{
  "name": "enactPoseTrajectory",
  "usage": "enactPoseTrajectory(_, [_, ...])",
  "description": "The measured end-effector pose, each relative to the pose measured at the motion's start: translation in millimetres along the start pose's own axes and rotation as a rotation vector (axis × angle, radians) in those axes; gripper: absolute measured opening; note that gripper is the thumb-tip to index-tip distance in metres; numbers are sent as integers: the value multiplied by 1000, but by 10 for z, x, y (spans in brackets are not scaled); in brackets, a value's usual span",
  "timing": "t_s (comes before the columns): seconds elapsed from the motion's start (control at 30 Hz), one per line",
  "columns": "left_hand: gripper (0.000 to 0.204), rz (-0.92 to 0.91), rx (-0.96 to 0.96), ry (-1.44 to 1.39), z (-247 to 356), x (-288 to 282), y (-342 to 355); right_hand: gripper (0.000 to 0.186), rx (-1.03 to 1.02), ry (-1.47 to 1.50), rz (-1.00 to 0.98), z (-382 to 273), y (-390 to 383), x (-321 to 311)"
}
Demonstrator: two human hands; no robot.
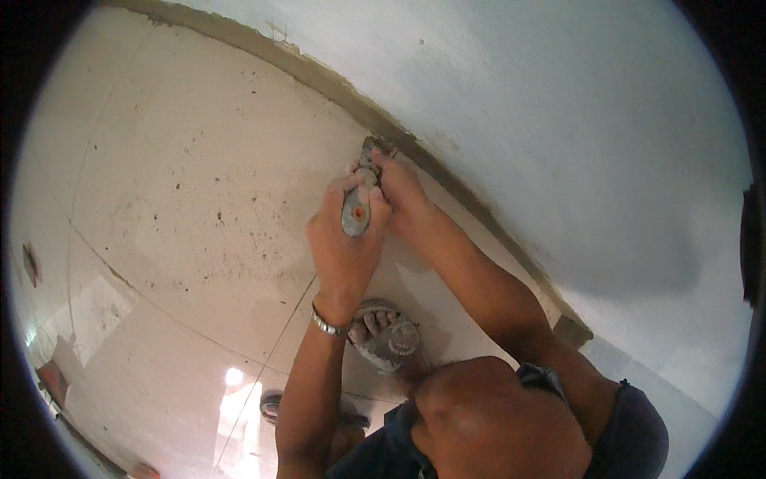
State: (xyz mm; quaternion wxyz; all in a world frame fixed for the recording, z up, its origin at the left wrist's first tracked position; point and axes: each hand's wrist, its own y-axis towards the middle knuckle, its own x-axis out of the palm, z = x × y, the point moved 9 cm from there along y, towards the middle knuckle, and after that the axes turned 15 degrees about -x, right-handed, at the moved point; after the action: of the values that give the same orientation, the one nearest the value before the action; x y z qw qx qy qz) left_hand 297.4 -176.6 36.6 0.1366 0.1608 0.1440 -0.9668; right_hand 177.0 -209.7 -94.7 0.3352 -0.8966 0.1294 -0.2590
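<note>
My left hand [345,231] is wrapped round a grey-green, mortar-smeared hand tool [355,221]. Its rounded handle end has an orange spot or hole and points back toward me. The kind of tool cannot be made out, since fingers cover its middle. Close beside it, my right hand [401,182] has its fingers closed at the tool's far end, near the foot of the wall. Whether they grip the tool itself or a small piece of something is hidden. Both hands are low, by the brown unfinished strip [351,100] along the wall base.
A pale blue-white wall [558,144] rises on the right. Grey crumbs are scattered over the cream tiled floor [199,160]. My sandalled foot [385,335] is just behind my hands, with my bent knee to its right. A reddish-brown object [53,382] lies at far left.
</note>
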Motion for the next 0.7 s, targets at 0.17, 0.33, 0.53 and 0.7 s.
enactPoseTrajectory(0.17, [22, 32, 33, -16, 29, -3, -18, 33, -6, -26, 31, 10, -31, -13])
enactPoseTrajectory(0.33, [27, -27, -72, -61, -7, 57, 169, 34, -91, -22, 71, -162, 25, 74])
enactPoseTrajectory(0.53, [25, 45, 22, -69, -33, 2, 104, 33, 14, -2, 49, -6, 18, 81])
enactPoseTrajectory(0.7, [25, -40, -98, -28, 73, 49, 256, 30, -40, 8, 18, -159, 160, 118])
